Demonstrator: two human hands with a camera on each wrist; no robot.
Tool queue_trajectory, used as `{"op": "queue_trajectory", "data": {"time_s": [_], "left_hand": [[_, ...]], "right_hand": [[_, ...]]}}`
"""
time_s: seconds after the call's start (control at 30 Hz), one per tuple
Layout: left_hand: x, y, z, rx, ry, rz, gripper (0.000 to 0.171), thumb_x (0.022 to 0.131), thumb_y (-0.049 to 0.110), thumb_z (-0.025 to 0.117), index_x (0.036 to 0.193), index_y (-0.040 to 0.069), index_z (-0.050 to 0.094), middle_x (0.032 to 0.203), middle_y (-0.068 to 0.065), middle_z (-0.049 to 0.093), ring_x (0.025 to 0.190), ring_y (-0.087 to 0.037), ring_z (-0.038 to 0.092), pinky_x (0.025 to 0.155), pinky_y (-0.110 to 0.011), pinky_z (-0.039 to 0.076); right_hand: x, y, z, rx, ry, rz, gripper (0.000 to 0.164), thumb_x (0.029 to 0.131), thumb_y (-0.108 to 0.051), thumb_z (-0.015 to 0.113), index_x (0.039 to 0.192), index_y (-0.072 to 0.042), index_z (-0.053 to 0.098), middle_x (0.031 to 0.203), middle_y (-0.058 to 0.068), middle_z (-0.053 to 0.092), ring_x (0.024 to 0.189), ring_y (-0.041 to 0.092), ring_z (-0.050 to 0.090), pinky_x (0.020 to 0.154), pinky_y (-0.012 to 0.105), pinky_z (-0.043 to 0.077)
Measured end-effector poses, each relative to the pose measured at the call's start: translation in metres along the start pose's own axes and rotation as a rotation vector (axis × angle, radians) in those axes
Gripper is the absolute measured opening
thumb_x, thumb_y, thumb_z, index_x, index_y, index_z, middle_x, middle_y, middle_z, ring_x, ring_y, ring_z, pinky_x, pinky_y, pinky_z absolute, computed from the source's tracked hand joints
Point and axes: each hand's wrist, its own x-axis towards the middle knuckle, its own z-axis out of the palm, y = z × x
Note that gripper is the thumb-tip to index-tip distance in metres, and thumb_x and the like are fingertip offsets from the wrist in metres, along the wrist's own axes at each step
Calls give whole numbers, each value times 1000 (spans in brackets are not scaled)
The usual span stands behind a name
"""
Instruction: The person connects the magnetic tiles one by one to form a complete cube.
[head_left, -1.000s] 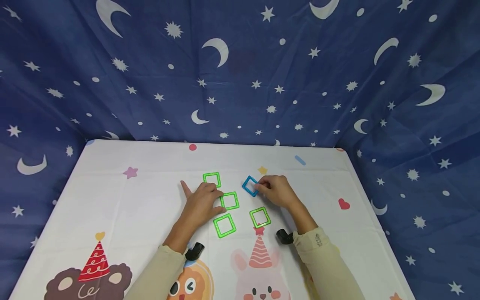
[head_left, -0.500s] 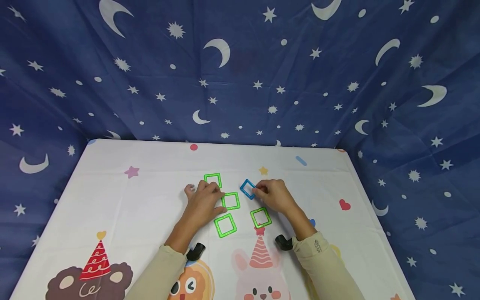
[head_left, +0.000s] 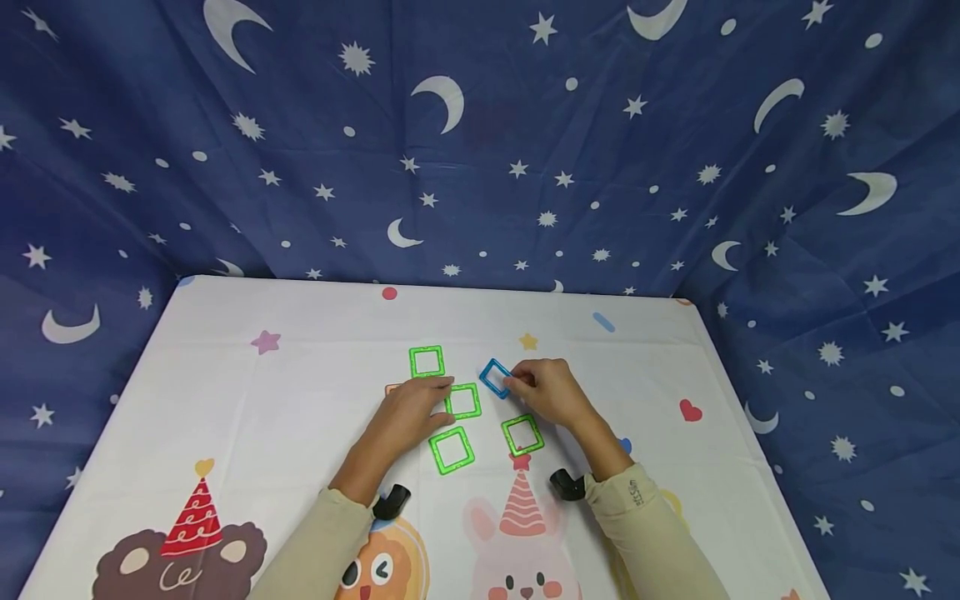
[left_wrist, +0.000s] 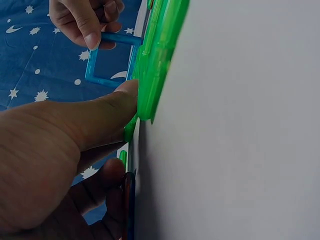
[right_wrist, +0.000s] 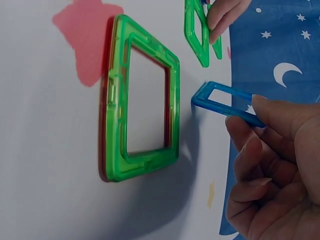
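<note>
Several green square frames lie flat on the white printed tablecloth (head_left: pixel 262 417): a far one (head_left: pixel 426 350), a middle one (head_left: pixel 465 416), a near one (head_left: pixel 434 454) and a right one (head_left: pixel 525 451). My left hand (head_left: pixel 442 392) holds the middle green frame (left_wrist: pixel 157 55) at its left side, thumb (left_wrist: pixel 100 115) against its edge, the other fingers curled. My right hand (head_left: pixel 513 383) pinches a blue square frame (head_left: pixel 487 368) by one side, tilted up off the cloth just right of the middle green frame. In the right wrist view the blue frame (right_wrist: pixel 220 102) hangs beside the right green frame (right_wrist: pixel 142 100).
A dark blue cloth with stars and moons (head_left: pixel 480 150) hangs behind and along both sides of the table. Cartoon animals with party hats (head_left: pixel 187 533) are printed along the cloth's near edge. A black wrist camera mount (head_left: pixel 390 502) sits at each cuff.
My left index finger, stretched out a second ago, has curled in beside the middle green frame. My right hand has carried the blue frame slightly left, toward that frame.
</note>
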Motion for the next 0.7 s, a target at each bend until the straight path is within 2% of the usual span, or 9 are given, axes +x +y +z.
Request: {"op": "queue_trajectory", "data": {"time_s": [0.4,0.5,0.7], "left_hand": [[2,-2,1,-24,19,-52,53,82,30,86,130,13,72,140,3,66,132,-26,61,103,-45,50],[2,-3,2,-40,24,-64,52,81,29,87,129,15,72,139,5,66,131,-26,61,97,-48,49],[3,-4,3,-69,26,-79,52,81,30,87,129,16,72,138,6,67,131,-27,61,99,-59,47]], "right_hand": [[-2,-7,2,18,-29,56,17,95,-30,75,91,-14,79,70,-6,64,66,11,53,60,26,43],[-2,-8,3,34,-36,62,16,94,-29,75,92,-13,79,71,-6,64,67,10,53,59,25,43],[-4,-10,4,61,-60,61,18,95,-30,74,90,-14,78,69,-6,64,64,11,53,57,25,42]]}}
